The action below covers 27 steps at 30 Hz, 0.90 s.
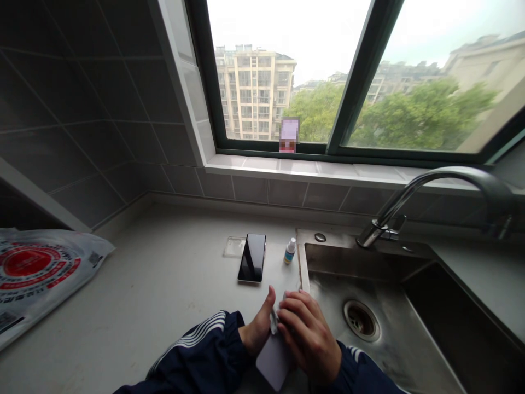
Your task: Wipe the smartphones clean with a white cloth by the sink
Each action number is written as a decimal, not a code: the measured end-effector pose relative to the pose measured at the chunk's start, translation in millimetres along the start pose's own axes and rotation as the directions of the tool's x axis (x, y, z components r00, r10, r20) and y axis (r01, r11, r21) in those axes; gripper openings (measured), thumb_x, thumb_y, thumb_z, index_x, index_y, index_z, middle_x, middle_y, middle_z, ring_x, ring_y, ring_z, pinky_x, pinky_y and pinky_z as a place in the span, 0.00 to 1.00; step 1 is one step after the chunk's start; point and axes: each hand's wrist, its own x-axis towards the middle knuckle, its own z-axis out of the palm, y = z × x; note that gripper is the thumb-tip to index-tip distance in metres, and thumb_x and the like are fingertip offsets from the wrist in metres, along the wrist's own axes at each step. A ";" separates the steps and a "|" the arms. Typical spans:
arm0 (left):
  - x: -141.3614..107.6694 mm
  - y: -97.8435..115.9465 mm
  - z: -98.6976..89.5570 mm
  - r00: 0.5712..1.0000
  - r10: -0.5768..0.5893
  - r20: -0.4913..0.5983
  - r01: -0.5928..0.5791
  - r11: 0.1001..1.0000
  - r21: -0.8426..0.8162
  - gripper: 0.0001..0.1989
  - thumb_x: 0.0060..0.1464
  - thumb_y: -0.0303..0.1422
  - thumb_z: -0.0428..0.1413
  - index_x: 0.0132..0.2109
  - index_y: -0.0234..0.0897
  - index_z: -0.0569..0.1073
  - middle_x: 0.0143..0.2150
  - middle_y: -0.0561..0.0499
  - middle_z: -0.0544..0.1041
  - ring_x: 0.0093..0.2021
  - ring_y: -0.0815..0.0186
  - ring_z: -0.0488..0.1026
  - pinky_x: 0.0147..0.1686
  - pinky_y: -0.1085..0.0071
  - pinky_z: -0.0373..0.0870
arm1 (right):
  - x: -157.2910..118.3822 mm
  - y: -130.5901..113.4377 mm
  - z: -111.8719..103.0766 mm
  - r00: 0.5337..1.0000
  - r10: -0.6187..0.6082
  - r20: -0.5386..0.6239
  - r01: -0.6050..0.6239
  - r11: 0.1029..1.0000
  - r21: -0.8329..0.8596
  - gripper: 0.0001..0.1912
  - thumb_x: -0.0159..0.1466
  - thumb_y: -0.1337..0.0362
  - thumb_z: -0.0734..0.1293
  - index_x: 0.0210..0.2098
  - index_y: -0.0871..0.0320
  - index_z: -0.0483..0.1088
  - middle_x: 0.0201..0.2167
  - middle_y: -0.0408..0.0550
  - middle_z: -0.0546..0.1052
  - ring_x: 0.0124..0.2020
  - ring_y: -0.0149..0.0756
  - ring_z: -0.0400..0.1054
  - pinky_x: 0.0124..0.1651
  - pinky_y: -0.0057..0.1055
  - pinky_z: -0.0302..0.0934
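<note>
In the head view, my left hand [259, 324] grips a flat lilac phone [274, 362] with rounded corners, its thumb pointing up along the near side. My right hand [309, 335] curls over the phone's upper part, fingers closed on a crumpled white wipe [274, 322]; most of the wipe is hidden. Beyond the hands, a black-screened phone [252, 258] lies face up on the counter. A clear phone case [233, 247] lies partly under its left edge. Upright by the sink's rim stands a small white-capped spray bottle [289, 251] with a blue and yellow label.
To the right is a steel sink [302, 262] with a drain [361, 320] and a curved chrome faucet [410, 191]. A plastic bag [36, 268] with red print rests on the white counter [164, 273] at left. Behind runs a window sill [254, 165].
</note>
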 end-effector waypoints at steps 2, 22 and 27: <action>-1.9 4.1 10.4 0.999 -0.033 -0.002 0.033 0.995 -0.091 0.36 0.50 0.60 0.51 0.49 0.29 0.71 0.33 0.51 0.72 0.35 0.70 0.72 0.35 0.78 0.66 | -1.2 -2.3 1.8 0.999 -0.017 0.027 0.017 1.000 0.002 0.14 0.63 0.72 0.65 0.48 0.58 0.69 0.46 0.52 0.74 0.56 0.47 0.63 0.62 0.52 0.55; -0.9 4.4 8.6 0.996 0.091 0.014 -0.092 0.994 0.063 0.36 0.55 0.57 0.48 0.55 0.27 0.69 0.42 0.43 0.74 0.52 0.60 0.70 0.55 0.68 0.61 | -4.7 9.1 6.8 1.000 0.026 0.002 -0.026 0.999 -0.041 0.15 0.65 0.72 0.62 0.50 0.57 0.68 0.49 0.53 0.73 0.58 0.47 0.63 0.61 0.52 0.56; -1.3 3.3 2.5 0.999 0.034 -0.002 -0.033 0.998 0.062 0.37 0.55 0.58 0.47 0.53 0.27 0.71 0.39 0.46 0.75 0.48 0.64 0.72 0.51 0.72 0.62 | -3.7 7.9 6.7 1.000 0.006 0.003 -0.006 0.999 -0.047 0.15 0.64 0.72 0.63 0.50 0.59 0.67 0.48 0.54 0.73 0.58 0.47 0.62 0.63 0.55 0.51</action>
